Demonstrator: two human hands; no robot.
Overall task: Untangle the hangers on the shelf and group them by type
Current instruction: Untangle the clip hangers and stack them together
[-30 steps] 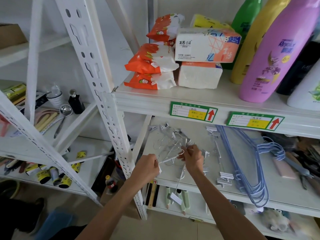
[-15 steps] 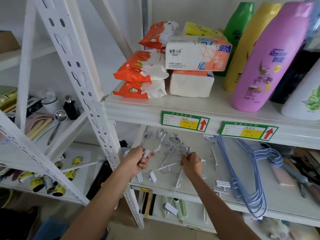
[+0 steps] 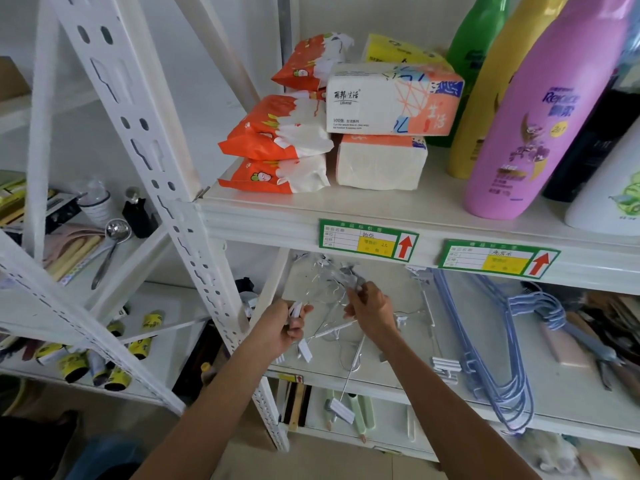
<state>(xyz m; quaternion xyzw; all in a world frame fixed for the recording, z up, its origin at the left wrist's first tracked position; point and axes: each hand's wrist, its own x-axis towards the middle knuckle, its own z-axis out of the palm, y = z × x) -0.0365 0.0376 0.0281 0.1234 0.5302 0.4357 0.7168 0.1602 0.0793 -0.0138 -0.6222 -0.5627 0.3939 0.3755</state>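
step: teasing apart clip-hanger tangle (image 3: pixel 325 289), 12 o'clock of both hands, on shelf (image 3: pixel 398 362) | gripping white clip (image 3: pixel 294 310) in curled left hand (image 3: pixel 282 332) | pinching tangle's upper end with right hand (image 3: pixel 372 315) | advice: rotate hooks free slowly, no yanking

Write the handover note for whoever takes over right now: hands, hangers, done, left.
Left hand: grips a white plastic clip of the tangled silver wire clip hangers.
Right hand: grips another part of that tangle.
Done: blue wire hangers lie stacked on the white metal shelf, right side; separated clip hangers beside them.
Left: free the tangle, including one dangling hanger over the shelf edge, and group it.
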